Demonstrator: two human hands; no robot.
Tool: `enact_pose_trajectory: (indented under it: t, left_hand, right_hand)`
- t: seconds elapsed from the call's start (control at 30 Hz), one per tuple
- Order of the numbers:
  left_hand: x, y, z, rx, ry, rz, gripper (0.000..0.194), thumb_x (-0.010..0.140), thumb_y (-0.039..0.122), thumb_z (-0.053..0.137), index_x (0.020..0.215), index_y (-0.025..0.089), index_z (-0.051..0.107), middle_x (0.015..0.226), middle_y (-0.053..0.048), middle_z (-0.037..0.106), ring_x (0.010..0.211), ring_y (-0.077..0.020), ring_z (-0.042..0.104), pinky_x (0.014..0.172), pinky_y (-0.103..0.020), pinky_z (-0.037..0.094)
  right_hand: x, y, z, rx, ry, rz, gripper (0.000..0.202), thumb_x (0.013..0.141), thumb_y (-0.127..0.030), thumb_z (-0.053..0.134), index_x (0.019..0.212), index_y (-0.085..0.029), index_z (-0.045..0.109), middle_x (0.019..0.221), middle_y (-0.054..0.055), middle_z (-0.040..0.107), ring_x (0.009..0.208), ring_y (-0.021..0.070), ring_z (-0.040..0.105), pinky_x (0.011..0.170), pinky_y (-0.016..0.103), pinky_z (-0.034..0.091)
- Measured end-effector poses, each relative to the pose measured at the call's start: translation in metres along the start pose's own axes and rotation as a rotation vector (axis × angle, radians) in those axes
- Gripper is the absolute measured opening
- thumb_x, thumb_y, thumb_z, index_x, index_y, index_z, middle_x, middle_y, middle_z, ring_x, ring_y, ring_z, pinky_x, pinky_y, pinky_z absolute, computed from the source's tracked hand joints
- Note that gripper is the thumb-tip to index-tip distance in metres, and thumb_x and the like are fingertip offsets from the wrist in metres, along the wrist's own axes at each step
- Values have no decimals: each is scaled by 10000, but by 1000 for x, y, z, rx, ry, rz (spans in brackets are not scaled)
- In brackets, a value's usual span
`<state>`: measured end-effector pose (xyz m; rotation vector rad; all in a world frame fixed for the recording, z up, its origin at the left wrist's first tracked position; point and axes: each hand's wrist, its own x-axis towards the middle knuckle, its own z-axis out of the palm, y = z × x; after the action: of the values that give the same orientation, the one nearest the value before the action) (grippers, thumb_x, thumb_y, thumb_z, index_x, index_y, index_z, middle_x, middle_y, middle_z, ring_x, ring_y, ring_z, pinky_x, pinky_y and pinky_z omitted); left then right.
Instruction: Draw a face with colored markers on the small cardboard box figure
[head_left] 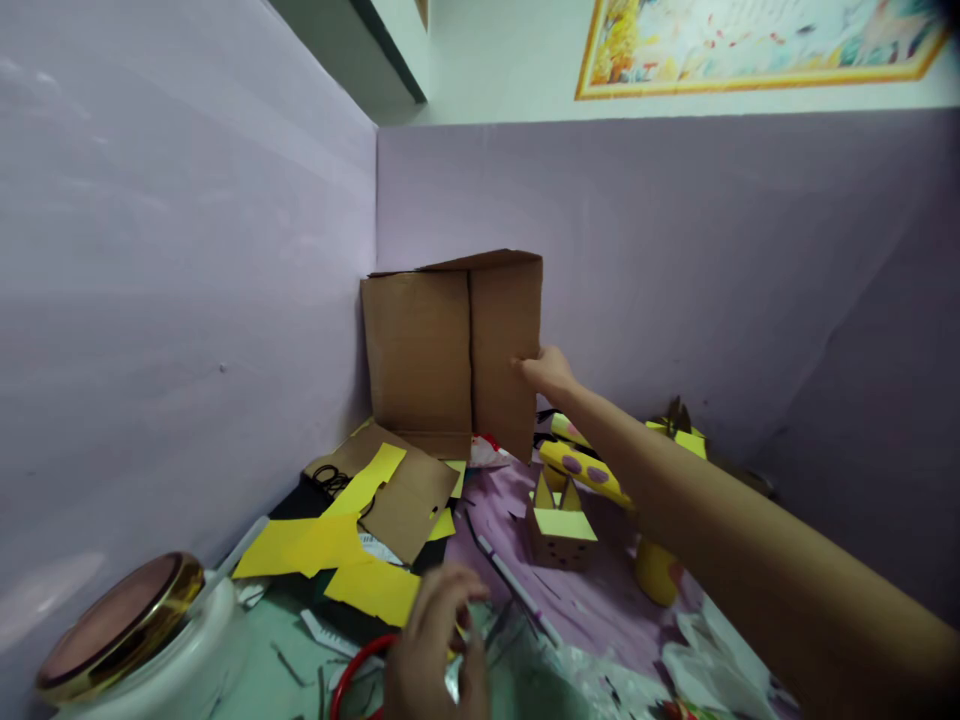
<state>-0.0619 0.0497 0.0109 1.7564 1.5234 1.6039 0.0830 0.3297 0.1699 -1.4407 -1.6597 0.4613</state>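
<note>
My right hand reaches out and grips the near right edge of a brown cardboard box, pinching its flap between thumb and fingers. The box stands upright in the corner, against the walls. Low in the middle, my left hand hovers over the clutter, its fingers loosely curled and a gap showing between thumb and forefinger; it looks slightly blurred. A red loop, perhaps a scissor handle, lies just left of it, partly hidden by the hand. Yellow paper pieces and a flat cardboard piece lie beyond.
A small cardboard box with pointed ears stands on purple cloth, near yellow spotted rolls and a yellow cylinder. A white jar with a gold-rimmed lid is at lower left. Clear plastic lies in front.
</note>
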Motion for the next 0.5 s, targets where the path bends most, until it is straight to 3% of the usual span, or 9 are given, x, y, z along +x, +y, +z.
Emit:
enact_pose_trajectory:
  t: [0.1,0.23,0.33,0.5]
  left_hand:
    - [48,-4,-12,158,8,-131,353,777,81,500,1086,186,636,986,-83,668,828,-217,678,665,-290,567]
    - [101,-13,-15,341,57,-278,474,763,32,493,1225,126,544,1256,-164,570,1112,-282,621,935,-426,532]
    - [120,-24,-12,409,59,-319,486,799,57,510,1284,101,504,1340,-208,513,1194,-327,586,989,-473,500]
    - [127,-44,-10,533,-27,-371,419,791,23,567,1194,136,583,1258,-174,579,1186,-313,602,972,-426,509]
  right_hand:
    - [0,-9,2,-34,18,-9,263,961,-322,638,1159,-148,636,1128,69,672,942,202,680,805,393,587]
    - [-2,-28,-2,-81,36,-4,254,961,-322,638,1144,-147,641,1118,67,675,941,201,680,809,393,585]
    - [-5,-37,-3,-101,52,-15,239,960,-322,639,1119,-143,649,1095,63,680,929,198,681,803,387,585]
    - [-8,-30,3,-99,54,-26,231,956,-311,645,1116,-145,652,1111,67,680,959,206,679,831,402,578]
